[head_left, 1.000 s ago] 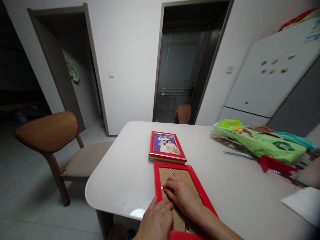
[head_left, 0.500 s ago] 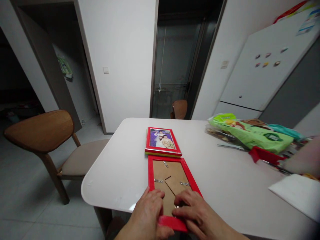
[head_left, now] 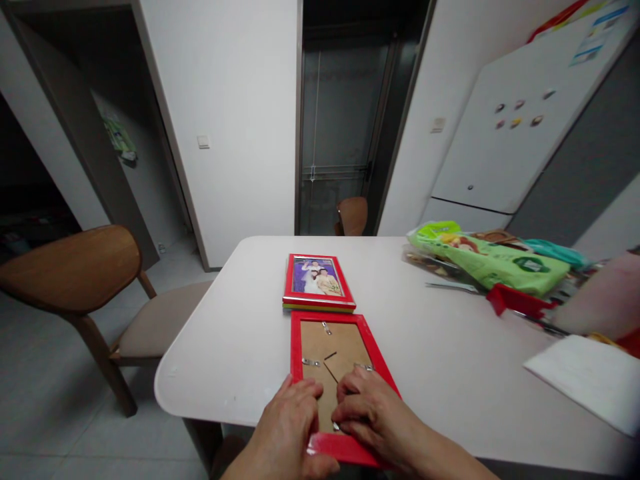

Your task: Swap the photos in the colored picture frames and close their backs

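Note:
A red picture frame [head_left: 325,337] lies face down at the near edge of the white table [head_left: 440,347], its brown backing board and small metal clips showing. My left hand [head_left: 290,427] rests on the frame's near left corner, fingers curled over the edge. My right hand [head_left: 373,413] presses on the backing, with its fingertips bent at a clip near the bottom. Just beyond lies a stack of frames [head_left: 317,283]; the top one is red and holds a photo facing up.
A wooden chair [head_left: 85,293] stands to the left of the table. Green snack bags [head_left: 493,260], a red object [head_left: 515,300] and white paper [head_left: 585,380] lie at the right. Another person's arm [head_left: 605,303] shows at the right edge. A white fridge [head_left: 520,140] stands behind.
Both hands slid toward me, from the middle of the backing to its near edge, uncovering the clips. The view tilted down slightly.

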### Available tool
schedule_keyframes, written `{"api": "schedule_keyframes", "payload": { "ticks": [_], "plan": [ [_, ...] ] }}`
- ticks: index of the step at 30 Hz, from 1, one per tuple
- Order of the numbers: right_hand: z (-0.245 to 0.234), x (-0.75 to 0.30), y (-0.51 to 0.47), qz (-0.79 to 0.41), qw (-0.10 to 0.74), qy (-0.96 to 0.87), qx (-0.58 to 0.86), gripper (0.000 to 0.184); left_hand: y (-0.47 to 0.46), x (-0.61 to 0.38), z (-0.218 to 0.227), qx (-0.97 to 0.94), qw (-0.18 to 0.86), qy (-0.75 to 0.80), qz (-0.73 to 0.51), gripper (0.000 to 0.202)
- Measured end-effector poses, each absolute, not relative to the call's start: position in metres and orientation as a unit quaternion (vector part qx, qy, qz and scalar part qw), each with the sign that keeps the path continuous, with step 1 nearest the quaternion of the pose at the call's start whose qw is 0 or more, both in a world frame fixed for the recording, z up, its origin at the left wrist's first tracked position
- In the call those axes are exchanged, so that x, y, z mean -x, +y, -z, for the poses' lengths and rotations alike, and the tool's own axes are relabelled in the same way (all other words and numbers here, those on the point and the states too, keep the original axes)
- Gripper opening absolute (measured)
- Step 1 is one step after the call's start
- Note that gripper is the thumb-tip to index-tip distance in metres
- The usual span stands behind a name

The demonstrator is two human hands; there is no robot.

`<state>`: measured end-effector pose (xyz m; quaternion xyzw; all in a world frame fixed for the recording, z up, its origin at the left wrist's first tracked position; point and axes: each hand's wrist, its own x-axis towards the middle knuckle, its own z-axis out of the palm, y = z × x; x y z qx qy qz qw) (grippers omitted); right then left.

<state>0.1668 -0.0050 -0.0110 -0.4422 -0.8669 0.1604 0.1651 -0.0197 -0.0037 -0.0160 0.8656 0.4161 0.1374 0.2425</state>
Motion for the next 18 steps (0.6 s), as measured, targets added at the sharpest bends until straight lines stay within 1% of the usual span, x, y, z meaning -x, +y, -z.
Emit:
{"api": "schedule_keyframes", "payload": {
  "ticks": [5, 9, 11, 12, 14, 18],
  "plan": [
    [0.004, -0.17, -0.011, -0.163, 0.161, -0.878, 0.42, 0.029, -0.001, 0.023, 0.018, -0.874, 0.242, 0.394, -0.151, 0.039],
    [-0.002, -0.172, -0.018, -0.164, 0.164, -0.884, 0.406, 0.029, -0.002, 0.024, 0.013, -0.874, 0.237, 0.398, -0.147, 0.039],
    [-0.001, -0.174, -0.02, -0.179, 0.184, -0.877, 0.407, 0.029, -0.004, 0.019, 0.009, -0.878, 0.23, 0.397, -0.138, 0.04],
    [0.001, -0.176, -0.021, -0.19, 0.204, -0.865, 0.416, 0.028, -0.005, 0.014, 0.008, -0.883, 0.224, 0.391, -0.13, 0.041],
    [0.008, -0.184, -0.021, -0.209, 0.27, -0.816, 0.466, 0.029, -0.009, 0.0, 0.007, -0.899, 0.206, 0.372, -0.107, 0.041],
    [0.02, -0.215, -0.027, -0.249, 0.427, -0.617, 0.613, 0.033, -0.014, -0.028, 0.021, -0.913, 0.172, 0.359, -0.084, 0.035]
  ]
}}
